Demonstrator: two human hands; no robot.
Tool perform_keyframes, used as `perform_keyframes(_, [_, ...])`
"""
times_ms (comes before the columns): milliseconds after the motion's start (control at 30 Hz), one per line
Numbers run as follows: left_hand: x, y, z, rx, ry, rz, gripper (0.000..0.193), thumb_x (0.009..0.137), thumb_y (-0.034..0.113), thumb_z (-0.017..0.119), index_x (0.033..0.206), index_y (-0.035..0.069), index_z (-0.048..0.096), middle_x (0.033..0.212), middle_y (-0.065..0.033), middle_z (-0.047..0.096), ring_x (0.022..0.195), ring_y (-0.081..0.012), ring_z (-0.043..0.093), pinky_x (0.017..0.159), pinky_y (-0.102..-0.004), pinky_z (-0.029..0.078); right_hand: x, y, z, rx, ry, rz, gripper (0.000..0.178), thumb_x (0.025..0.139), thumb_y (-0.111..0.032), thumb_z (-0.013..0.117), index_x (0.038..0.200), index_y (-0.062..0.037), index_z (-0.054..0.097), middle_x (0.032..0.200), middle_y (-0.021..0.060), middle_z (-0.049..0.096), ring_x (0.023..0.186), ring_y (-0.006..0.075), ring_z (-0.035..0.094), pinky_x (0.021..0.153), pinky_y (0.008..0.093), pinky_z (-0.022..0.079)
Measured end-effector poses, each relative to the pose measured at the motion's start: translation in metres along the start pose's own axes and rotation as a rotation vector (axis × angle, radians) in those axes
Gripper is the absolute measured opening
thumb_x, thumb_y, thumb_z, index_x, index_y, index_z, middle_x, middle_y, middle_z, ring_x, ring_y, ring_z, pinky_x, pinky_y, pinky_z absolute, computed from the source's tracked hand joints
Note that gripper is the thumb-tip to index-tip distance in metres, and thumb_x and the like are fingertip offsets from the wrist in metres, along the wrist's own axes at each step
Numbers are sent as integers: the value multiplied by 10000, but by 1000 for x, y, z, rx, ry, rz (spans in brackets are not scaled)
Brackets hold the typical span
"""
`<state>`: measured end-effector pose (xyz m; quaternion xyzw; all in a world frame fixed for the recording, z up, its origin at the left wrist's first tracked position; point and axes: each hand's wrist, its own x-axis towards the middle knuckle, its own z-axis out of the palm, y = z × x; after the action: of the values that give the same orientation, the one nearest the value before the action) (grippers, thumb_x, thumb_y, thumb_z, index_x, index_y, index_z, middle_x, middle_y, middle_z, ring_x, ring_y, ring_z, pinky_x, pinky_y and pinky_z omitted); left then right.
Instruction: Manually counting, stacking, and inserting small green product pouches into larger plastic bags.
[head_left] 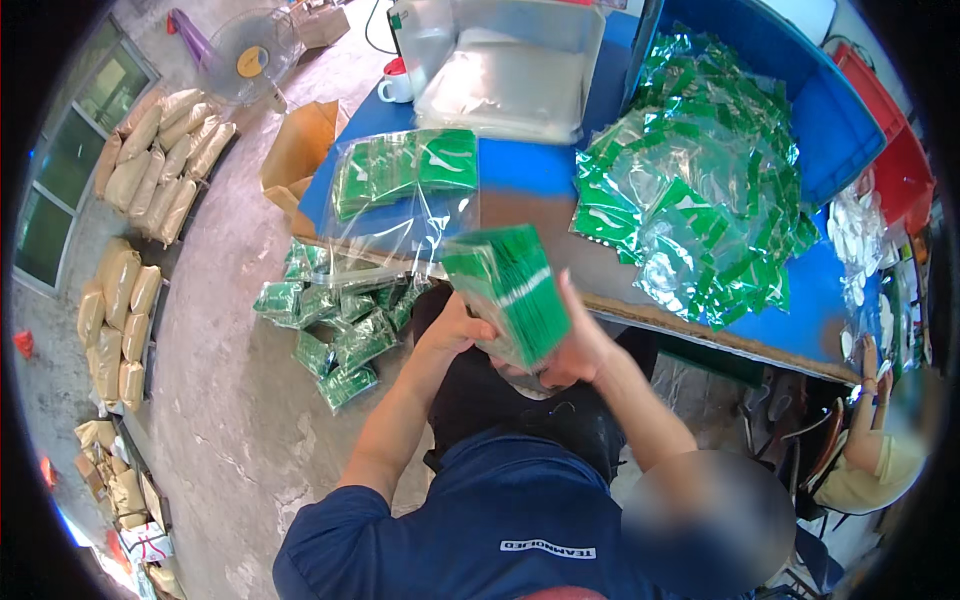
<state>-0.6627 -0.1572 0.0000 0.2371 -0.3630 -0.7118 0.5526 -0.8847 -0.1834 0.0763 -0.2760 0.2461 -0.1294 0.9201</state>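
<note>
Between both hands I hold a thick stack of green packets (515, 290) in clear film, above my lap at the table's front edge. My left hand (462, 328) is closed around its left side. My right hand (580, 345) presses on its right side and lower end. Just beyond the stack, a large clear plastic bag (400, 240) lies on the table and hangs over the edge. Rows of green packets (405, 170) show at its far end. To the right spreads a big heap of loose green packets (700, 190) in clear wrapping.
A blue bin (840, 125) lies tipped behind the heap, with a red crate (885, 140) beyond it. Clear bags (505, 85) fill a tray at the back, beside a white mug (396, 82). Filled packs (340, 335) lie on the floor at left. Another person (875, 450) sits at right.
</note>
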Motion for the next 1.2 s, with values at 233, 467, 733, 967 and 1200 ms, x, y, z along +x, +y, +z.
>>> perform_keyframes(233, [10,-1,-6,680,-138,195,1290,555,268,987,1566,38,219,1513,-89,419,1361,-209,446,1123,-384,378,0,64,-24,497,-119,-150,795,868,-542,706,1454,-68,453,1401,192,544,1232,338,579,1054,459,475])
perform_keyframes(467, [-38,-38,69,-279,201,94,1014,672,344,923,1497,105,383,1462,-36,490,1350,-214,461,1134,-416,335,-16,16,16,-552,617,-527,1092,763,-251,871,1556,-39,151,1359,184,552,1223,299,578,1035,423,470])
perform_keyframes(733, [-40,-49,49,-343,243,-60,606,773,283,867,1292,128,595,1239,-7,640,1178,-189,581,1047,-379,438,-4,31,17,-1196,913,-725,1205,655,-273,919,1558,-74,146,1295,239,579,1093,363,653,920,424,535])
perform_keyframes(967, [-40,-43,60,-414,376,-81,625,806,273,836,1345,132,552,1245,-27,640,1142,-184,601,1009,-368,485,-11,38,15,-1208,860,-705,1151,650,-306,933,1515,-48,219,1274,228,587,1169,342,614,958,418,512])
perform_keyframes(1200, [-32,-35,63,-243,481,-54,565,890,167,744,1386,57,496,1307,-69,609,1166,-190,617,988,-356,514,-23,28,0,-747,603,-421,827,790,-186,860,1415,-31,340,1245,142,573,954,194,666,691,317,587])
